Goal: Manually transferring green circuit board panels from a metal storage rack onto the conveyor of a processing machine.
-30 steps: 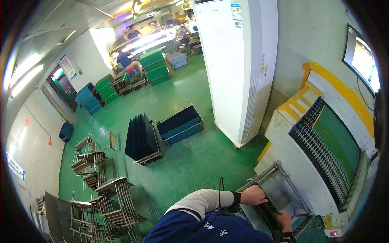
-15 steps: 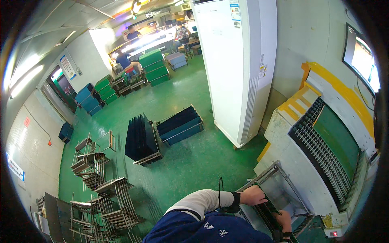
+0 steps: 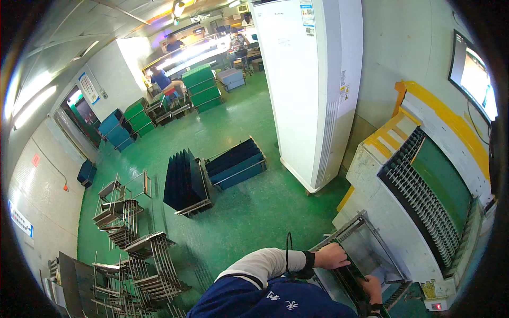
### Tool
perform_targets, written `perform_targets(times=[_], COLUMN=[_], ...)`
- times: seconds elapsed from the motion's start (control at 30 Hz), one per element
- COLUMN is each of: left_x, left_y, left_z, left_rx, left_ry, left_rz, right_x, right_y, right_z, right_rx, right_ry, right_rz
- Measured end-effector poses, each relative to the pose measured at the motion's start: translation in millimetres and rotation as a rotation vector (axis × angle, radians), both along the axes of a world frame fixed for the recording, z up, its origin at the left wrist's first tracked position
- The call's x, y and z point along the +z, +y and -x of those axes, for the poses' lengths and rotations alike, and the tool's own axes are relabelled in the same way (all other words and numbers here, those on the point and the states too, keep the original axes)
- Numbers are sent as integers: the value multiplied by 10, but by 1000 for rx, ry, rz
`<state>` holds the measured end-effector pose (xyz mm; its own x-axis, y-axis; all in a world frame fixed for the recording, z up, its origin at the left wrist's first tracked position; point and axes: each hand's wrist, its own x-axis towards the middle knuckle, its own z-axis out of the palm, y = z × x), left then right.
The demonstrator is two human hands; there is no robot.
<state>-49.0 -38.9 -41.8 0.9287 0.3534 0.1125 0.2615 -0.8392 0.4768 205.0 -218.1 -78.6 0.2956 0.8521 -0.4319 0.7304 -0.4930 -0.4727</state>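
Across the room spreads a green floor (image 3: 238, 212); on it, toward the right, stands a tall white cabinet (image 3: 297, 79); beyond its lower right side sits a white machine (image 3: 371, 222) with yellow edging, its sloping roller bed (image 3: 419, 201) bearing a green panel (image 3: 442, 185); just before the machine, at the lower edge, is a metal frame (image 3: 385, 247); at the frame's left part lies the dark board (image 3: 347, 279), between the person's two hands; the left hand (image 3: 332, 256) has its fingers curled closed over the board's far end; the right hand (image 3: 372, 289) touches the nearer part with bent fingers, though how far they close cannot be told, being partly hidden.
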Motion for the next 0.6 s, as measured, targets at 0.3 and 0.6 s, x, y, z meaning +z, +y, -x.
perform_targets(times=[0.3,0.6], left_x=[24,-63], left_y=[-11,-12], left_z=[-5,16], left_rx=[4,17], left_ry=[10,-16], left_rz=[-10,-32], right_x=[-35,182], right_y=[-36,40], right_z=[-25,92], right_rx=[-13,-39], right_ry=[5,39], right_rz=[-31,49])
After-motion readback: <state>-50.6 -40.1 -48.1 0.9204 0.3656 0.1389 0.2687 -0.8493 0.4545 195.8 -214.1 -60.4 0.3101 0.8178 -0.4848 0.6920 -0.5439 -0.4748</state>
